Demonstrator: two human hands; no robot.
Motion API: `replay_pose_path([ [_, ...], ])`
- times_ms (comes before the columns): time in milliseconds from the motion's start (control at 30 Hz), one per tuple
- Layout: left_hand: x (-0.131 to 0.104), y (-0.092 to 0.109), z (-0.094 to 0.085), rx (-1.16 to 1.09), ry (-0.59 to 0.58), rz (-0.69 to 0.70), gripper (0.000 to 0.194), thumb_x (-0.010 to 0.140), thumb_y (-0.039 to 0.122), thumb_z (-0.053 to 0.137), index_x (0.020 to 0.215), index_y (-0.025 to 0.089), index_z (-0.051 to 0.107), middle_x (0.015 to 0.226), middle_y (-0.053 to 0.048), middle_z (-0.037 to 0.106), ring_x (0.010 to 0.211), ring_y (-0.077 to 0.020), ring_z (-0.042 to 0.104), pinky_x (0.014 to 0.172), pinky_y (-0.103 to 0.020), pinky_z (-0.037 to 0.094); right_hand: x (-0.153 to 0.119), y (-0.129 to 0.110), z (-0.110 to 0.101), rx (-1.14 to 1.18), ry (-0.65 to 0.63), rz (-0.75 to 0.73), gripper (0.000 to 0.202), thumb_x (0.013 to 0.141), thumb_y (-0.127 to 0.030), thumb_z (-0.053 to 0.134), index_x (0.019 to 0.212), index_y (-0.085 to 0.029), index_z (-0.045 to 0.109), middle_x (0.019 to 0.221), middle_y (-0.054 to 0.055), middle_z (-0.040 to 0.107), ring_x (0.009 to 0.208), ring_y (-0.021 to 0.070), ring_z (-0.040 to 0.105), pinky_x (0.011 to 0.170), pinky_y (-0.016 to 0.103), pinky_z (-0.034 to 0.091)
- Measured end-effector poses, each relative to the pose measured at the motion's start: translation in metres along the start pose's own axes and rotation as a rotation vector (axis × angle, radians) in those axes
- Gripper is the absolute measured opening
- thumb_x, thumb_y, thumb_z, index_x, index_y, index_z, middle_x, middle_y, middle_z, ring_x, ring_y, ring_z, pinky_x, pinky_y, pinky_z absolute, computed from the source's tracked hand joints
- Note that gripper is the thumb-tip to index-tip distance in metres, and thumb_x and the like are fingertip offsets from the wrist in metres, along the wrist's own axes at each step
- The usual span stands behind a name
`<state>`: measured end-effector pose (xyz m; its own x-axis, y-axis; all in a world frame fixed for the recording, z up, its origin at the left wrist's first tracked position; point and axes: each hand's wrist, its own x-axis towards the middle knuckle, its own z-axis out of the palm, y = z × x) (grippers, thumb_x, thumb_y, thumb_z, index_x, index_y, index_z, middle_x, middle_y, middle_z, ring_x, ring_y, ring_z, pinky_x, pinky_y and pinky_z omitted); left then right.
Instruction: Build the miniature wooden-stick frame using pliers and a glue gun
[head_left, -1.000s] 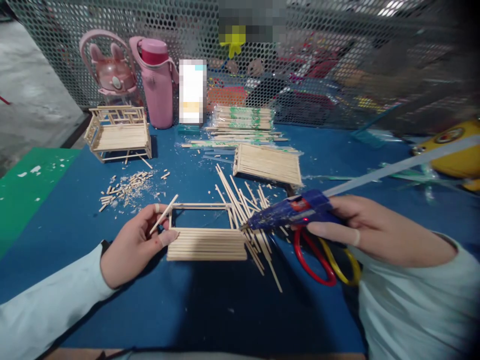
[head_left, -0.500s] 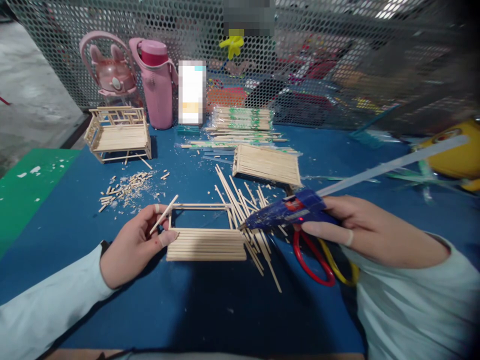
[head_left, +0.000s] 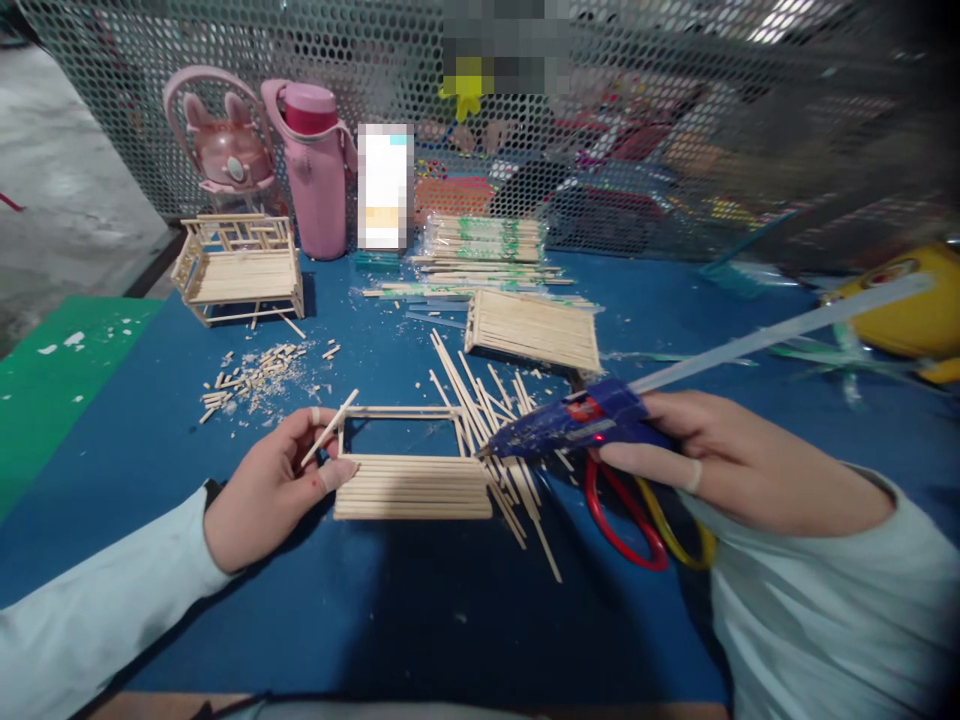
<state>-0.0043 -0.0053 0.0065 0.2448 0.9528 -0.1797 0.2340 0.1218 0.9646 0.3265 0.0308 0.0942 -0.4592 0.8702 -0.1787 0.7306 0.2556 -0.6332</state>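
Note:
My left hand (head_left: 274, 490) is closed on the left end of a small wooden stick frame (head_left: 412, 488), its thumb on the slatted part. A short loose stick (head_left: 330, 428) is also held between its fingers, slanting upward. Several slats fill the near half of the frame; the far half is an open rectangle. My right hand (head_left: 739, 460) grips a blue glue gun (head_left: 566, 420) with a long translucent glue stick (head_left: 780, 335) out of its back. The nozzle is at the frame's right end, by the uppermost slat; whether it touches cannot be made out.
Loose sticks (head_left: 517, 480) and red-and-yellow scissors (head_left: 626, 530) lie under and beside the glue gun. Behind are a slatted stick panel (head_left: 534, 328), packaged sticks (head_left: 487, 240), a miniature stick bench (head_left: 240, 270), offcuts (head_left: 259, 375) and a pink bottle (head_left: 316, 180). Metal mesh (head_left: 600, 100) rises at the back.
Almost nothing differs. The view has shifted slightly; both hands, the frame and the glue gun keep their places relative to each other.

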Motion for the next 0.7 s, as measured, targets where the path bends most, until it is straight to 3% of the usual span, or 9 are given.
replay_pose_path([
  [133,0.0,0.001,0.0,-0.018,0.054,0.017,0.028,0.079,0.033,0.061,0.1,0.019,0.05,0.079,0.002,0.051,0.071,-0.0117,0.049,0.066,-0.024,0.041,-0.002,0.0,-0.004,0.004,0.044,0.027,0.037,0.072,-0.055,0.06,0.084,-0.021,0.071,0.081,0.006,0.073,0.071,0.023,0.066,0.069,0.033,0.053],
  [233,0.001,0.005,-0.002,-0.089,0.166,0.007,0.025,0.083,0.037,0.054,0.102,0.02,0.05,0.079,0.001,0.054,0.059,-0.0094,0.045,0.052,-0.021,0.036,-0.002,-0.001,-0.003,0.084,0.119,0.045,0.036,0.067,-0.058,0.064,0.075,-0.023,0.07,0.078,0.007,0.072,0.076,0.0254,0.066,0.075,0.036,0.053],
  [367,0.006,0.01,-0.006,-0.174,0.253,-0.04,0.017,0.085,0.033,0.044,0.081,0.019,0.05,0.056,0.006,0.038,0.043,-0.0074,0.028,0.039,-0.019,0.02,0.009,-0.013,0.012,0.199,0.146,0.041,0.035,0.065,-0.059,0.066,0.068,-0.023,0.068,0.069,0.005,0.069,0.076,0.0263,0.065,0.076,0.039,0.053],
  [467,0.009,0.01,-0.009,-0.121,0.303,0.048,0.013,0.084,0.029,0.046,0.078,0.018,0.05,0.055,0.006,0.036,0.047,-0.0082,0.032,0.043,-0.02,0.026,0.022,-0.031,0.031,0.218,0.132,-0.031,0.035,0.068,-0.057,0.064,0.063,-0.023,0.066,0.067,0.005,0.067,0.085,0.0284,0.065,0.082,0.042,0.052],
  [633,0.009,0.007,-0.011,-0.086,0.385,0.165,0.013,0.082,0.027,0.05,0.091,0.018,0.055,0.064,0.004,0.046,0.052,-0.0097,0.04,0.05,-0.022,0.037,0.042,-0.052,0.056,0.142,0.087,-0.169,0.036,0.076,-0.05,0.058,0.089,-0.02,0.07,0.094,0.008,0.071,0.092,0.0282,0.064,0.088,0.044,0.048],
  [700,0.009,0.007,-0.011,-0.113,0.406,0.162,0.014,0.081,0.028,0.052,0.091,0.019,0.055,0.069,0.003,0.05,0.056,-0.0104,0.044,0.053,-0.023,0.04,0.048,-0.055,0.061,0.07,0.092,-0.185,0.035,0.077,-0.049,0.056,0.089,-0.02,0.07,0.093,0.008,0.072,0.09,0.0284,0.065,0.084,0.044,0.049],
])
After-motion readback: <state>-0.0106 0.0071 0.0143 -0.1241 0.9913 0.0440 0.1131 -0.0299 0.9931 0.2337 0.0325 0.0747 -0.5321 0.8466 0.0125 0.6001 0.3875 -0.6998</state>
